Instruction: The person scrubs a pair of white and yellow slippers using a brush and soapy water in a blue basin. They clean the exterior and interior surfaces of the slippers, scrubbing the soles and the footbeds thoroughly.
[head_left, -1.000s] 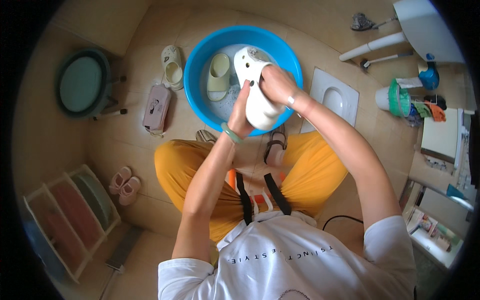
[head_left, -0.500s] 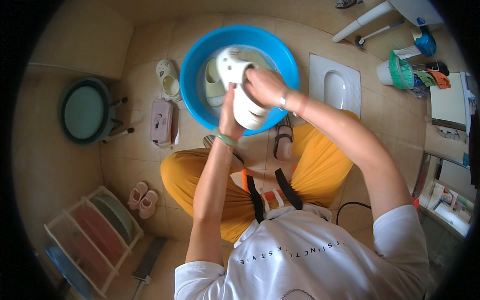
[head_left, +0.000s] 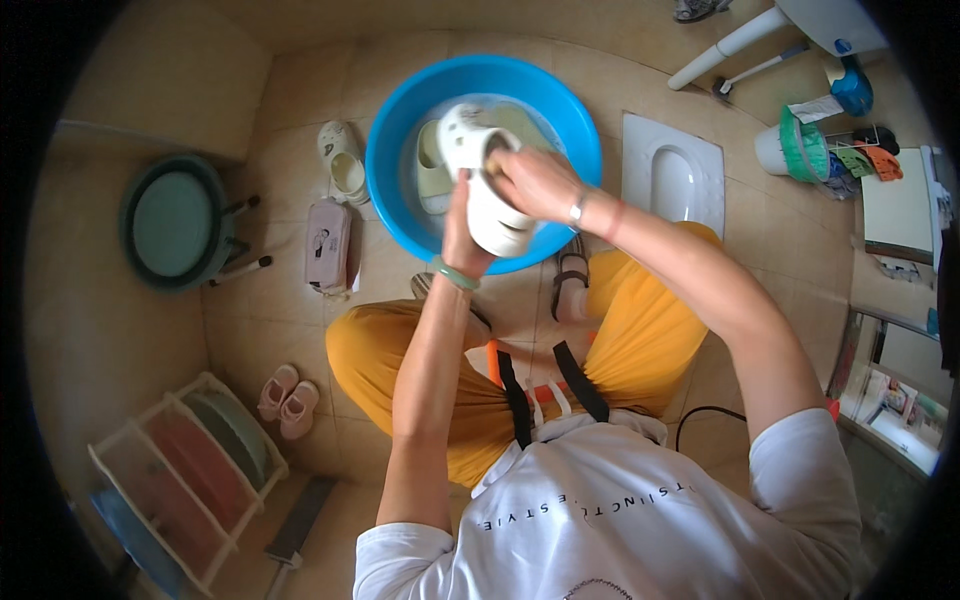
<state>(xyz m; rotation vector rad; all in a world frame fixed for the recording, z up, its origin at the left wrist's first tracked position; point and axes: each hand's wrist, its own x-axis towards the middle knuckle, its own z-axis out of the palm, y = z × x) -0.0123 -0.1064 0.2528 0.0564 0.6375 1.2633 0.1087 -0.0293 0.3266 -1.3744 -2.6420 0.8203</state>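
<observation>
A white clog (head_left: pixel 497 222) with round holes in its toe is held tilted over the near side of a blue basin (head_left: pixel 385 205). My left hand (head_left: pixel 465 235) grips the clog from its near left side, thumb along the rim. My right hand (head_left: pixel 540 183) reaches into the clog's foot opening with bent, closed fingers; whatever they hold is hidden inside. In the basin, a pale green slipper (head_left: pixel 433 175) lies in sudsy water at the left. Another pale green slipper (head_left: pixel 522 125) is partly covered by the clog.
A pair of cream clogs (head_left: pixel 347 172) and a pink case (head_left: pixel 328 245) lie left of the basin. A squat toilet (head_left: pixel 675 180) is at the right. Further left are a stool with a green tub (head_left: pixel 170 225), pink shoes (head_left: pixel 288 400) and a basin rack (head_left: pixel 185 480).
My right hand has shifted slightly within the clog's opening. The clog stays in my left hand over the basin, and the whole view has shifted a little.
</observation>
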